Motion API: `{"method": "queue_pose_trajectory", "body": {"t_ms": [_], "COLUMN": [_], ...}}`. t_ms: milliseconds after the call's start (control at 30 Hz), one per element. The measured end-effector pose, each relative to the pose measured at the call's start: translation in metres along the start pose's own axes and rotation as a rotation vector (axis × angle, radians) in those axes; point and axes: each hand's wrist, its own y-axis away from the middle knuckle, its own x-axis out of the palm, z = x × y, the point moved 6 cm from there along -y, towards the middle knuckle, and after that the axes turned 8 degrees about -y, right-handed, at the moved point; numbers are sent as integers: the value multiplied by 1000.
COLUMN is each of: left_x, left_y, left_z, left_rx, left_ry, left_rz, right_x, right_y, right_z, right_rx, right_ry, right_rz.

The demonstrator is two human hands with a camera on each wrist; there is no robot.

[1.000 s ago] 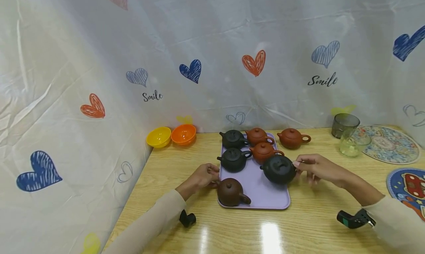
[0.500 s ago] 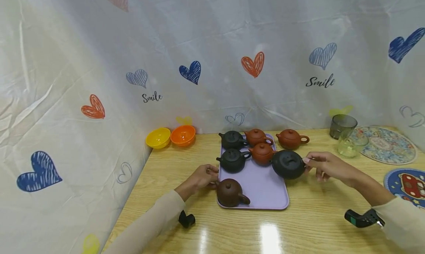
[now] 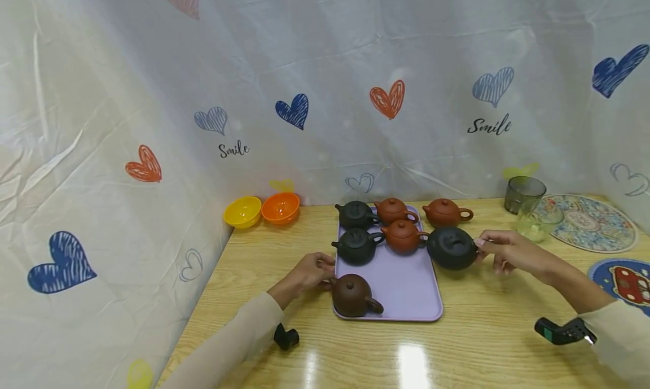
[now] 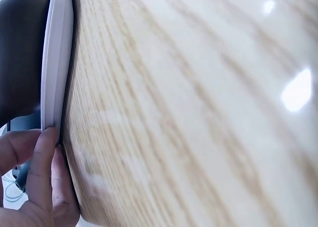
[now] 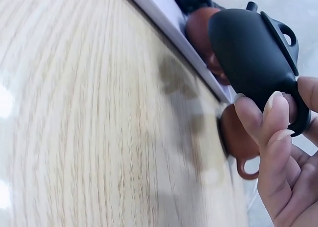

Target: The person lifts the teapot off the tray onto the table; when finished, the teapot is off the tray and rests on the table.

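Observation:
By its handle, my right hand [image 3: 513,252] holds a black teapot [image 3: 452,249] in the air over the right edge of the lilac tray [image 3: 406,287]. The right wrist view shows the black teapot [image 5: 253,53] above the wood, thumb and fingers at its handle. My left hand [image 3: 310,271] grips the tray's left rim beside a dark brown teapot [image 3: 350,296]. In the left wrist view, thumb and fingers pinch that rim [image 4: 55,68]. On the tray also stand two black teapots [image 3: 358,248] and two red-brown teapots [image 3: 402,237].
One more red-brown teapot [image 3: 444,213] stands on the table right of the tray. At the back left are a yellow bowl [image 3: 242,213] and an orange bowl [image 3: 280,209]. To the right lie a grey glass [image 3: 523,196], a greenish glass [image 3: 538,222] and two round mats [image 3: 591,225].
My right hand has carried the black teapot to the right and slightly back, from over the tray to its right edge. My left hand stays at the tray's rim.

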Motion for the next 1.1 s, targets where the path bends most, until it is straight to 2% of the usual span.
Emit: {"method": "queue_pose_trajectory", "body": {"t_ms": [633, 833, 1100], "left_x": [1, 0, 1], "left_y": [1, 1, 2], "left_z": [-3, -2, -5], "left_rx": [11, 6, 23], "left_ry": [-23, -12, -14], "left_rz": [-2, -1, 6], "right_x": [-34, -37, -36], "right_y": [-6, -12, -17], "right_z": [-27, -30, -34], "right_rx": [90, 110, 120], "right_ry": [-3, -3, -16], "right_rz": [-50, -54, -9]}}
